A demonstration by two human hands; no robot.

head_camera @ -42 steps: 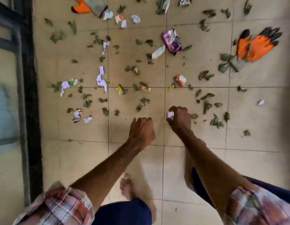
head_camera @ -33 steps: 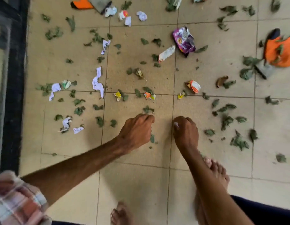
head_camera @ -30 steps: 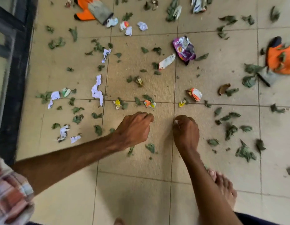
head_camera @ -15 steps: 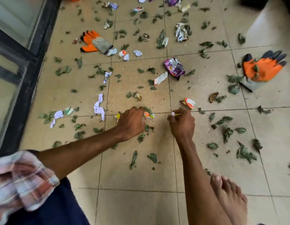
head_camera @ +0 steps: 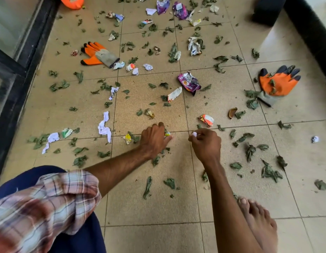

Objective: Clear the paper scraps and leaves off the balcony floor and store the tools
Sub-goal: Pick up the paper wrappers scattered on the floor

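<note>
Tiled balcony floor (head_camera: 158,207), strewn with leaves (head_camera: 80,160) and paper scraps (head_camera: 103,126).
Black door frame (head_camera: 10,110) at left, dark ledge (head_camera: 313,33) at right. A white scrap (head_camera: 194,134) is pinched by the right hand (head_camera: 206,143); the left hand (head_camera: 154,139) is curled over a yellow scrap (head_camera: 167,133), grip indeterminable.

Soft, even daylight, faint shadows, wide-angle bending at edges, motion-blurred plaid sleeve (head_camera: 39,207) in foreground.

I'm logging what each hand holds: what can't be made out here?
Head view, left hand: whether it grips the small coloured scrap at its fingertips; its back hides the palm.
Head view, right hand: anything beyond the white scrap it pinches; curled fingers hide it.
Head view, orange object: cut off by the top edge.
Head view, purple wrapper: print too small.
</note>
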